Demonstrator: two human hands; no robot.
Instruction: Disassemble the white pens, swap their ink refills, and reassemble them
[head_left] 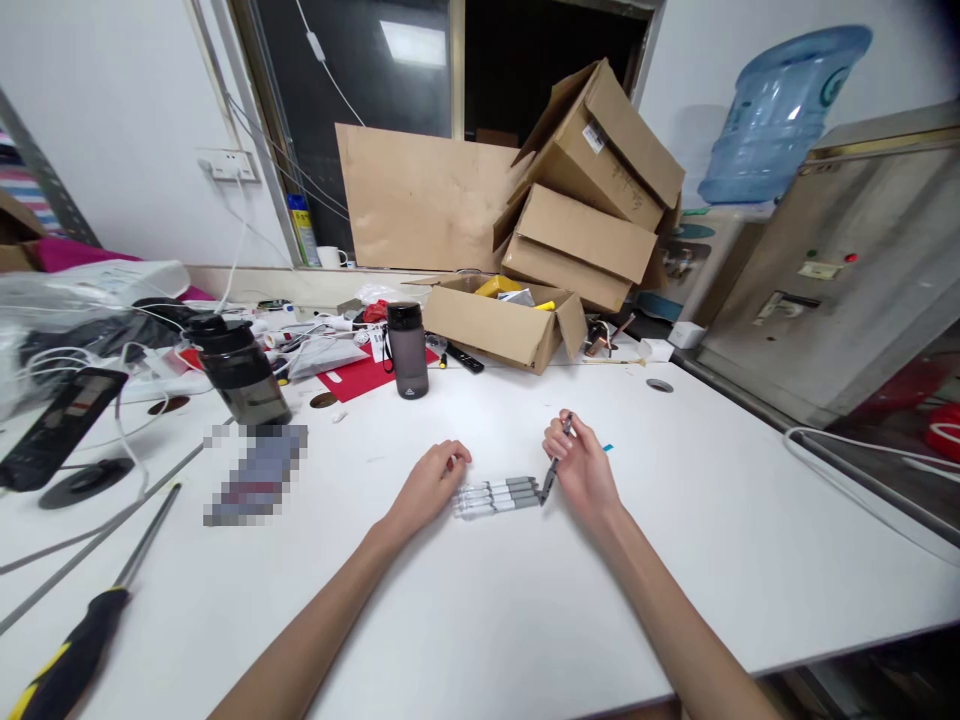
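Several grey and white pens (pixel 499 496) lie side by side on the white table (pixel 480 620), between my two hands. My left hand (pixel 433 485) rests on the table at the pens' left ends, its fingers curled; what they hold, if anything, is hidden. A dark pen (pixel 551 478) slants down from my right hand (pixel 581 460), whose fingers are closed around its upper part. The lower end of that pen is beside the right ends of the row. A small blue piece (pixel 608 448) shows just right of my right hand.
Two dark bottles (pixel 409 355) (pixel 238 375) stand behind and left. An open cardboard box (pixel 487 330) sits at the back. A screwdriver (pixel 97 620), a blurred-out flat item (pixel 259 475) and a black stand (pixel 64 430) occupy the left side.
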